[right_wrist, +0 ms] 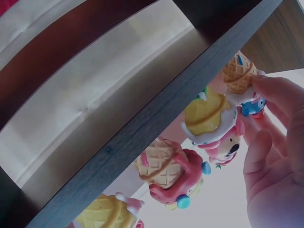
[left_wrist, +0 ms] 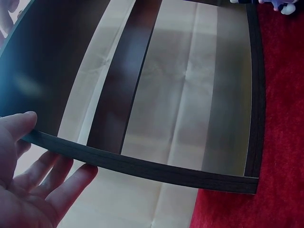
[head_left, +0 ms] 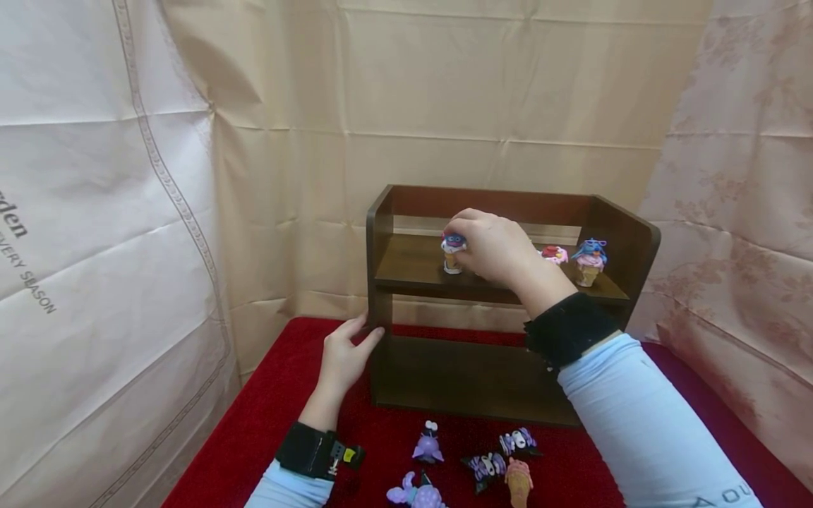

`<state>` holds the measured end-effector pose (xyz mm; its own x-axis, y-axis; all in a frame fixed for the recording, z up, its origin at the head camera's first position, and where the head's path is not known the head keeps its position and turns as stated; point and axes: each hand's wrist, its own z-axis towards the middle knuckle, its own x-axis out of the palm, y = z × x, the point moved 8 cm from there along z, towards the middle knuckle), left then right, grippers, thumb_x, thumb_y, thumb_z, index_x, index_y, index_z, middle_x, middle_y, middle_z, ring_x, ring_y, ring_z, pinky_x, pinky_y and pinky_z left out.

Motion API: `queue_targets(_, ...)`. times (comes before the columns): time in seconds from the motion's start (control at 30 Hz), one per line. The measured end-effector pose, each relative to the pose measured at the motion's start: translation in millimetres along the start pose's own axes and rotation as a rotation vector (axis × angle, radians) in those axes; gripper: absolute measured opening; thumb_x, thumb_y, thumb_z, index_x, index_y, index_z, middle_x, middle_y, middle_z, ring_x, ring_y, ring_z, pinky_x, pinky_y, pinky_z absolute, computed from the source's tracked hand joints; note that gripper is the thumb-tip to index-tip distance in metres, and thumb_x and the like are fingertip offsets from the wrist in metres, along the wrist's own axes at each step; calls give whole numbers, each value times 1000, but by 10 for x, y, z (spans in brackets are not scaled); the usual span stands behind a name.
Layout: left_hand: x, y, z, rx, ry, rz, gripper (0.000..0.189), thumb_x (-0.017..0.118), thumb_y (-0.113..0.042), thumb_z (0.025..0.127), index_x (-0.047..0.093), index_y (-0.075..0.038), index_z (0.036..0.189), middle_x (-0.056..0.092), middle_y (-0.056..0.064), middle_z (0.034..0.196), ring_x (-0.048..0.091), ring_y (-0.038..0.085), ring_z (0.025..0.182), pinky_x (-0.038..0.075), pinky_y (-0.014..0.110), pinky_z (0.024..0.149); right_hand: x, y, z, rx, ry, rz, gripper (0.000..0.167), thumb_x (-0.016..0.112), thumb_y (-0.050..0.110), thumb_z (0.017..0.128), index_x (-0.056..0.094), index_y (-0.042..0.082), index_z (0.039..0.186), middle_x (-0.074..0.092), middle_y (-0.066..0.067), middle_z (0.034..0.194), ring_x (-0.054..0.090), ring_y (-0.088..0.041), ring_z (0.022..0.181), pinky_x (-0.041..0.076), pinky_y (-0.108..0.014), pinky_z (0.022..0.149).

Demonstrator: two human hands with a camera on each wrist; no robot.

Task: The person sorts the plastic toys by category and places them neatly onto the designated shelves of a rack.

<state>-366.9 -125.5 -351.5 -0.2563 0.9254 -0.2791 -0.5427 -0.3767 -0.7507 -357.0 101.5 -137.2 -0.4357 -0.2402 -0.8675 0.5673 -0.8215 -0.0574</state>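
A small ice-cream-cone figurine (head_left: 452,255) with a blue, white-trimmed top stands at the left of the upper shelf. My right hand (head_left: 492,243) pinches it by its top; in the right wrist view its waffle cone (right_wrist: 238,73) is near the shelf edge, with a finger against it. Beside it stand a yellow cone figurine with a pink bear (right_wrist: 206,116), a waffle cone figurine with a red-pink figure (right_wrist: 166,168) and another yellow cone figurine (right_wrist: 105,211). My left hand (head_left: 343,353) holds the left side panel of the dark wooden shelf (head_left: 470,370), thumb and fingers on either side of it.
On the red cloth (head_left: 267,395) before the shelf lie a lilac figurine (head_left: 428,444), a lilac eared one (head_left: 416,492), two purple-and-black ones (head_left: 485,469) and a pink-topped cone figurine (head_left: 519,483). A blue-topped cone figurine (head_left: 590,262) stands at the upper shelf's right. Curtains hang behind.
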Motion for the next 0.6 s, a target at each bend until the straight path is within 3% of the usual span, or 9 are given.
queue_targets(0.37, 1, 16, -3, -23, 10, 1, 43, 74, -20, 96, 66, -15, 138, 69, 4, 130, 66, 21, 117, 57, 41, 92, 1, -17, -5, 0, -1, -7, 41, 83, 21, 87, 69, 13, 126, 64, -7, 131, 64, -28, 115, 56, -45, 91)
queue_targets(0.6, 2, 4, 3, -12, 4, -4, 44, 75, -17, 95, 66, -11, 137, 67, 9, 132, 65, 25, 117, 56, 46, 94, -7, -7, -4, 6, 10, -21, 45, 81, 23, 89, 66, 15, 130, 62, -7, 136, 64, -28, 115, 57, -46, 89)
